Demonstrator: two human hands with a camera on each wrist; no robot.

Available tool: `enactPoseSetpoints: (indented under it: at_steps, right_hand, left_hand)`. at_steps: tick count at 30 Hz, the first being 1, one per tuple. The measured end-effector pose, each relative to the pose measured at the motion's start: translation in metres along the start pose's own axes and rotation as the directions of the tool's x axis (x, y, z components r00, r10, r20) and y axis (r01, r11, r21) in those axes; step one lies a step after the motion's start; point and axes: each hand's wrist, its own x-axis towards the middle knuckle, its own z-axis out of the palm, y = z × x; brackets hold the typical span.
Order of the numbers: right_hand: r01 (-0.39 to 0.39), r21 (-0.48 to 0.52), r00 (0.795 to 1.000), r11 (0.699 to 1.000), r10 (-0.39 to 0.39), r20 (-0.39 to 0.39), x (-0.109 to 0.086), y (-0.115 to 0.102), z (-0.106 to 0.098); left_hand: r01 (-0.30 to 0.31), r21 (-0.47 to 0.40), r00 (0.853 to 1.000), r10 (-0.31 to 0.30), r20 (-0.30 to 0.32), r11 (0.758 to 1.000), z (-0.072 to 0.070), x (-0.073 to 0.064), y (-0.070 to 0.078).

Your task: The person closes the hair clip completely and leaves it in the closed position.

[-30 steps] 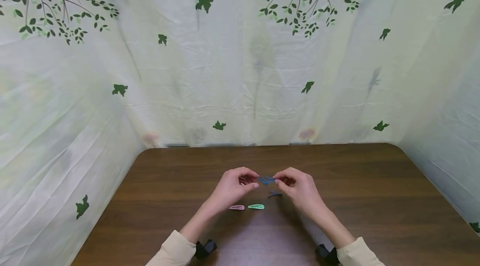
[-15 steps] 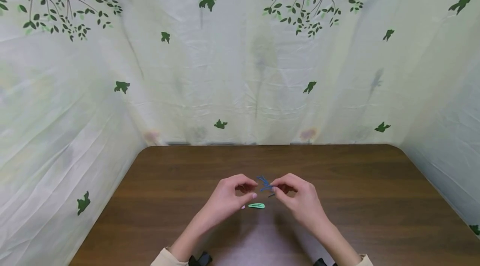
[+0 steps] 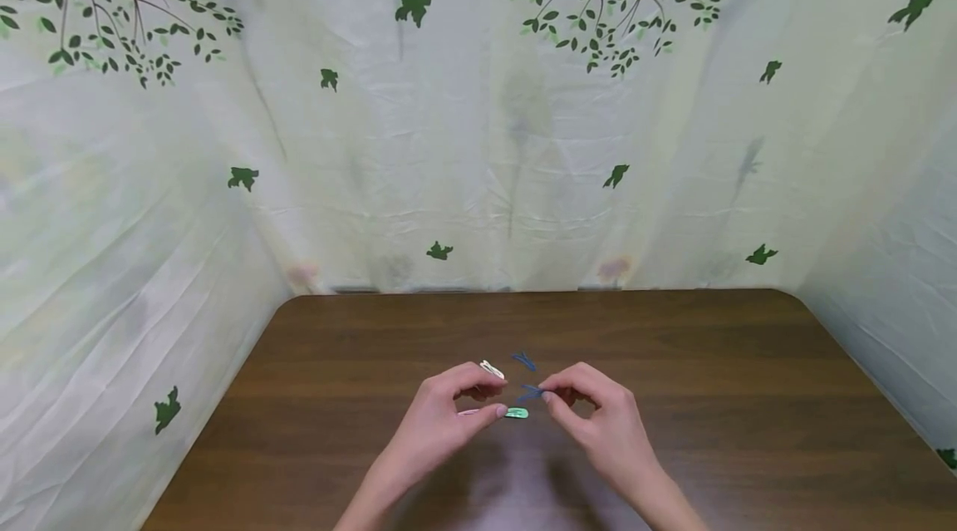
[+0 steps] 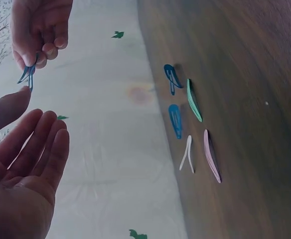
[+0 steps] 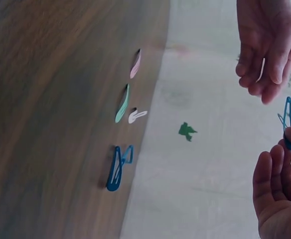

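The right hand (image 3: pixel 591 406) pinches a blue hair clip (image 3: pixel 530 392) by one end, above the surface (image 3: pixel 748 398). The left hand (image 3: pixel 456 406) hovers just beside it, fingers loosely curved, holding nothing. Beneath them lie a green clip (image 3: pixel 516 413), a pink clip (image 4: pixel 211 156), a white clip (image 3: pixel 491 369) and another blue clip (image 3: pixel 525 361), close together on dark brown wood. A pale curtain (image 3: pixel 478 140) printed with leaves and branches hangs around the surface.
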Motion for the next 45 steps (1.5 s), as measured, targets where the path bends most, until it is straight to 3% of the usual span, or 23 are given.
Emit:
enactPoseSetpoints:
  at_steps: [6,19,31,39,45]
  right_hand:
    - [0.008,0.025,1.0,1.0,-0.008,0.0,-0.006,-0.003,0.001]
    - [0.021,0.036,1.0,0.999,-0.02,-0.017,-0.01,-0.01,0.009]
    - [0.103,0.039,0.995,0.994,-0.102,-0.018,-0.013,-0.013,0.011]
    - [0.147,0.04,0.989,0.988,-0.147,-0.012,-0.013,-0.015,0.013]
    - [0.169,0.039,0.986,0.985,-0.169,-0.009,-0.014,-0.018,0.013]
  left_hand:
    - [0.039,-0.11,0.999,-0.039,0.001,0.993,0.003,-0.008,0.005]
    - [0.044,-0.113,0.999,-0.045,-0.011,0.993,0.006,-0.013,0.005]
    - [-0.066,-0.067,0.998,0.066,-0.007,0.996,0.002,-0.015,0.01]
    - [-0.18,0.016,0.983,0.179,0.025,0.984,0.003,-0.014,0.008]
    - [-0.198,0.037,0.98,0.197,0.013,0.98,0.004,-0.016,0.009]
